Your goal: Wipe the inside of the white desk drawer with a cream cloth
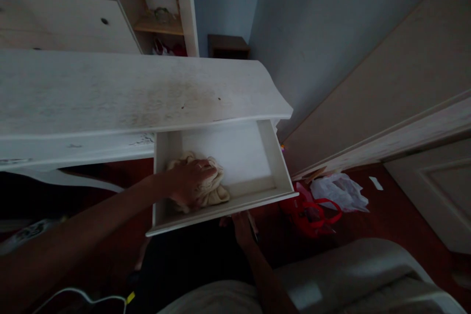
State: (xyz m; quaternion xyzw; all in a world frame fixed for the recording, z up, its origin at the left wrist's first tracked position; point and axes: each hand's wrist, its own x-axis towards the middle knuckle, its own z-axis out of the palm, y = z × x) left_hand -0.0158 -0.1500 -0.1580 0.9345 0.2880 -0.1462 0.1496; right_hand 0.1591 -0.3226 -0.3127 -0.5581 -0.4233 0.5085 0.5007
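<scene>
A white drawer is pulled out from a white table. Inside it, toward the left, lies a crumpled cream cloth. My left hand reaches in from the left and grips the cloth from above, with its fingers curled over the folds against the drawer floor. Below the drawer's front edge is my right hand, close to or touching the underside of the front panel. Its fingers are mostly hidden in shadow, so their hold cannot be made out.
The white tabletop has dark smudges. To the right, a red bag and a white plastic bag lie on the red floor beside the wall. A pale padded seat is at lower right. Cabinets stand behind.
</scene>
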